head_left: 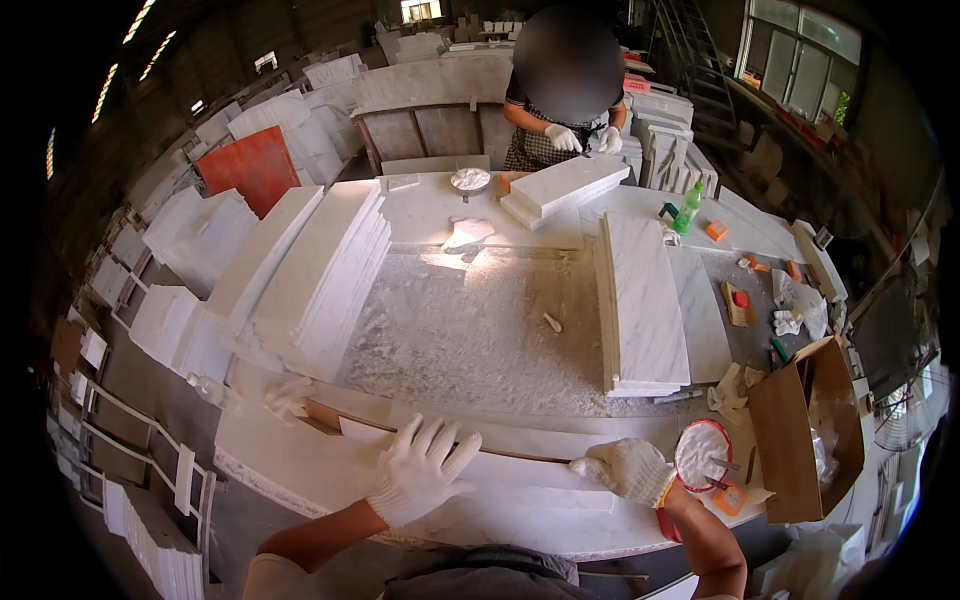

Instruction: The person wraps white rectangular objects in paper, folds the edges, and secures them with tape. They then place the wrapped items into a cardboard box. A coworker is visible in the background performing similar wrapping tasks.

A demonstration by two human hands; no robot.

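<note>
In a white knit glove, my left hand (425, 470) lies with its fingers spread over a pale marble slab (500, 497) at the near edge of the bench. My right hand (630, 470), gloved too, is closed above the slab's right part; what its fingers hold, if anything, is hidden. A thin dark edge runs along the slab between the two hands. Close to my right wrist stands a red-rimmed tub of white paste (703, 453) with a blade-like tool sticking out. Below the tub sits an orange block (730, 499).
Stacked marble slabs rise at left (325, 280) and right (645, 310) of a dusty work surface (470, 340). An open cardboard box (815, 430) stands at the right. Across the bench, a co-worker's gloved hands (563, 138) are by a slab (570, 187). A green bottle (688, 208) stands nearby.
</note>
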